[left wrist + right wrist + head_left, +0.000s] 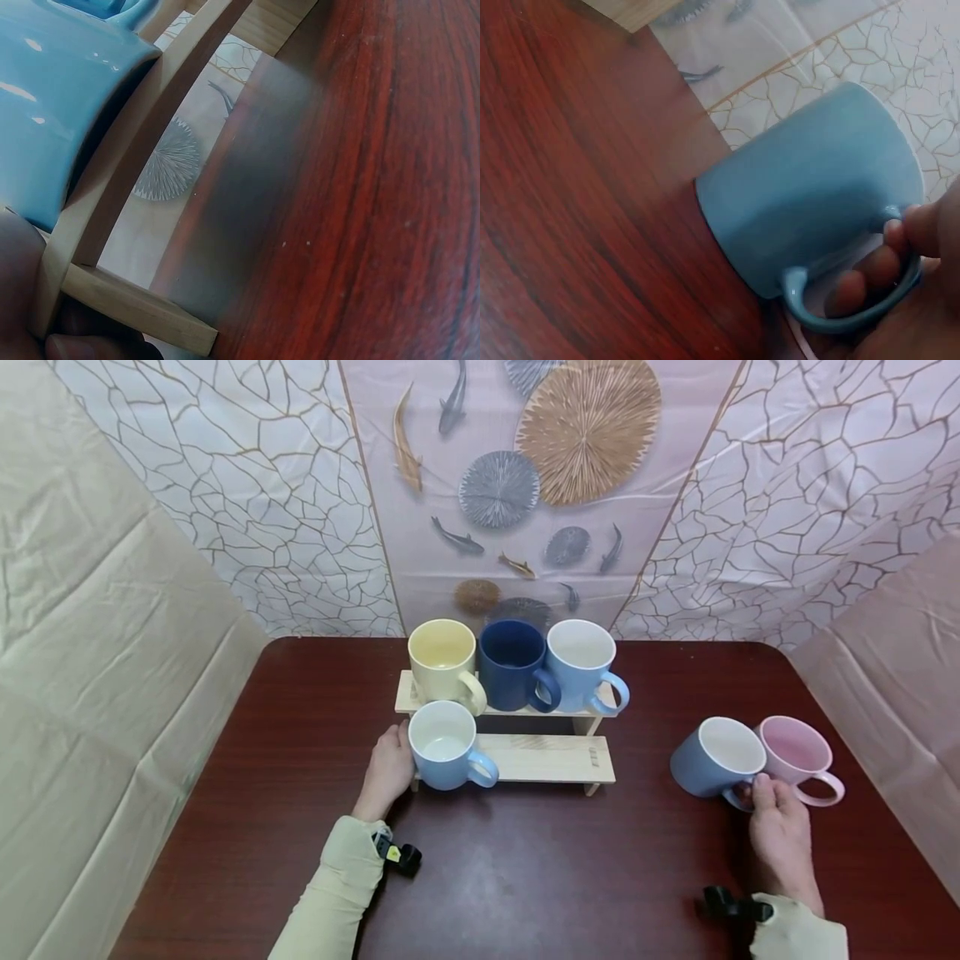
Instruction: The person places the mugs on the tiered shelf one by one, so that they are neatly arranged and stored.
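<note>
My right hand (782, 837) grips the handle of a grey-blue mug (699, 767) with a white inside; in the right wrist view the fingers pass through the handle (855, 322). That mug leans a little, beside a pink mug (797, 747). At the left end of the two-tier wooden rack (543, 758), my left hand (390, 762) holds the lower shelf, with fingers beneath the board in the left wrist view. A light blue mug (444, 752) stands upright on this shelf, close to the left fingers.
On the rack's upper tier stand a yellow mug (442, 664), a navy mug (512, 668) and a blue mug with a white inside (579, 672), handles to the right. The dark red wooden table (487, 877) meets patterned cloth walls (300, 527) at the back.
</note>
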{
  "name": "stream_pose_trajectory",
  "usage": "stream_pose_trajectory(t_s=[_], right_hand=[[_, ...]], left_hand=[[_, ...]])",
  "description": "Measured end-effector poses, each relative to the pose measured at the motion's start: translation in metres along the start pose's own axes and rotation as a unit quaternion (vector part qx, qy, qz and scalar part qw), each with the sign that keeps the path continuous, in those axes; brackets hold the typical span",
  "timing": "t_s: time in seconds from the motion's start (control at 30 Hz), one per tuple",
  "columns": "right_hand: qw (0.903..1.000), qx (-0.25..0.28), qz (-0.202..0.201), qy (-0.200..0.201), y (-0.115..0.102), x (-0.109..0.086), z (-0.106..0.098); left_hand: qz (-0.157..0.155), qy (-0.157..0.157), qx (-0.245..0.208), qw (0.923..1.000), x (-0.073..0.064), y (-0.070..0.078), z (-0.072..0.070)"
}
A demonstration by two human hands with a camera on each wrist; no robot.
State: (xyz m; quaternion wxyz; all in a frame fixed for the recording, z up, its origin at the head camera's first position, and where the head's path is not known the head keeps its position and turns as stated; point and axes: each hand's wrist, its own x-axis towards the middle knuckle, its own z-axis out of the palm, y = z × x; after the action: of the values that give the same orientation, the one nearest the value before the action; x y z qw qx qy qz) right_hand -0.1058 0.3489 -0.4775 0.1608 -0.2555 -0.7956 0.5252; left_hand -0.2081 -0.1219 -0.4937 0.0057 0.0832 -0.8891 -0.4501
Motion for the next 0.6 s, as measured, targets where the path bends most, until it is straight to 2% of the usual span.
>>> stream_pose_trajectory(t_s=[0.1, 0.23, 0.47, 0.6], right_hand=[[0.9977, 0.064, 0.014, 0.017, -0.001, -0.001, 0.006], [0.9915, 0.123, 0.019, 0.037, -0.002, -0.004, 0.013], [0.9879, 0.143, 0.018, 0.056, -0.009, -0.014, 0.019], [0.9832, 0.169, 0.000, 0.070, -0.015, -0.023, 0.021]], left_hand=[[0.000, 0.000, 0.001, 1.0000, 0.000, 0.001, 0.000], [0.002, 0.000, 0.003, 1.0000, -0.001, 0.002, -0.001], [0.001, -0.004, -0.002, 1.0000, -0.002, 0.003, -0.002], [0.001, -0.005, -0.005, 1.0000, -0.001, 0.003, -0.003]])
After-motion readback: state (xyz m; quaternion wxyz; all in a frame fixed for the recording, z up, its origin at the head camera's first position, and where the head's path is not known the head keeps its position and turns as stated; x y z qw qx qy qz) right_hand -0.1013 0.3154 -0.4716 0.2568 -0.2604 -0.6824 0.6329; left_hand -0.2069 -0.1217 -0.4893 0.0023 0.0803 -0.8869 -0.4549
